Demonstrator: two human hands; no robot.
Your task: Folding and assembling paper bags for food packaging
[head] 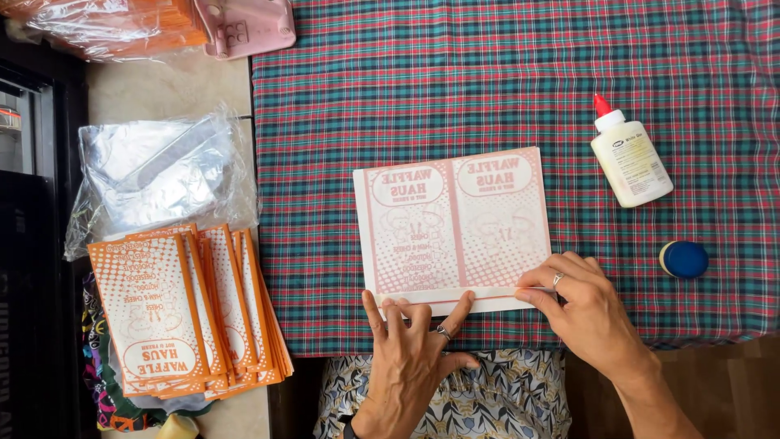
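A flat paper sheet (455, 223) printed in pale red lies on the plaid cloth (487, 73), printed side down so the design shows through in reverse. Its near edge is folded up into a narrow strip (487, 294). My left hand (410, 349) presses spread fingers on the left part of that fold. My right hand (581, 305) pinches the fold's right end between thumb and fingers. Both hands wear a ring.
A white glue bottle with a red tip (630, 154) and a blue round cap (684, 259) lie to the right. At left sit a stack of orange printed paper bags (187, 313), a clear plastic bag (158, 171), and wrapped orange packs (114, 24).
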